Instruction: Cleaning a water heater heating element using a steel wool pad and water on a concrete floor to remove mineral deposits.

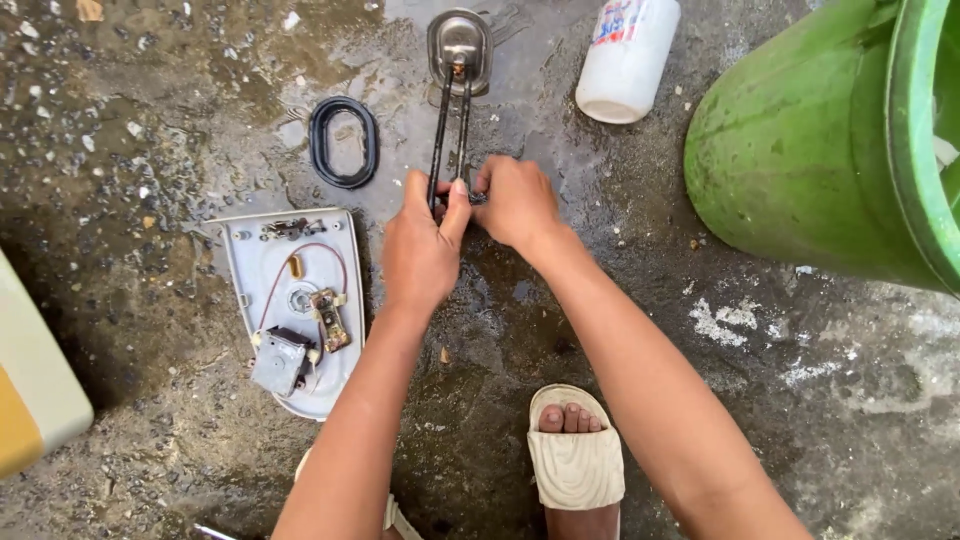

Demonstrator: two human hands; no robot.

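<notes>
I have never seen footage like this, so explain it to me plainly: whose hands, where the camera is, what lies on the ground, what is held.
One picture, from a camera worn on a person's head, looking down. There is no machine; these are the person's own bare hands. The left hand and right hand meet on the near end of a heating element, two dark rods running up to a metal flange. All lies on a wet concrete floor. Left of the rods sits a black rubber gasket; nearer, a white cover with wiring inside. A white bottle and a green bucket are at the right. A sandalled foot shows below.
</notes>
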